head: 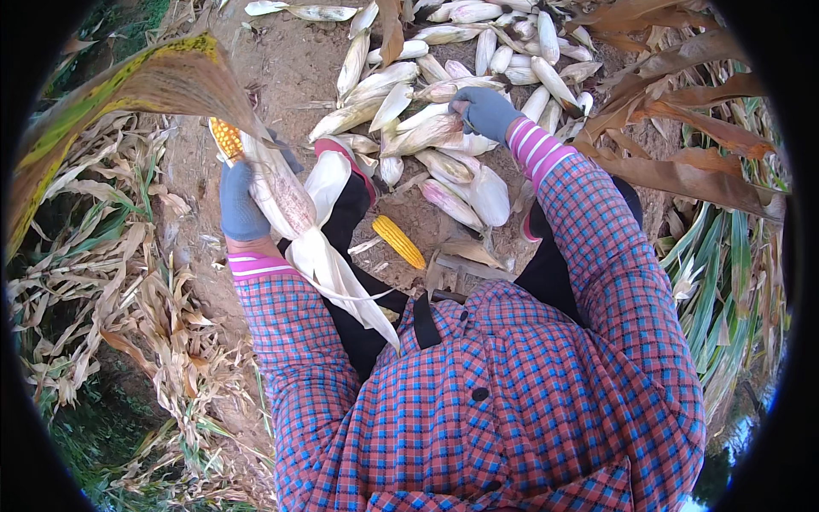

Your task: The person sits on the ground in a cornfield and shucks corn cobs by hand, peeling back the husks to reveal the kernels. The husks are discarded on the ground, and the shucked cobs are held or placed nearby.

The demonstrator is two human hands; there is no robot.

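A grey fingerless-style glove covers my left hand (pixel 243 201), which grips a partly husked ear of corn (pixel 227 137). Yellow kernels show at its upper end, while pale husk (pixel 281 185) wraps the rest and loose husk leaves (pixel 336 275) hang toward my lap. My right hand (pixel 485 114), gloved in grey too, is at the heap with its fingers curled by the end of an unhusked ear (pixel 422 136). Whether those fingers hold that ear is hidden. Between my feet, a bare yellow cob of corn (pixel 398 242) lies on the soil.
A heap of unhusked ears (pixel 448 32) spreads over bare soil (pixel 281 64) ahead. A dry corn leaf (pixel 153 83) arches over the left side, and brown leaves (pixel 697 128) reach in from the right. Cut stalks and leaves (pixel 173 307) line the left; greener ones (pixel 723 275) lie right.
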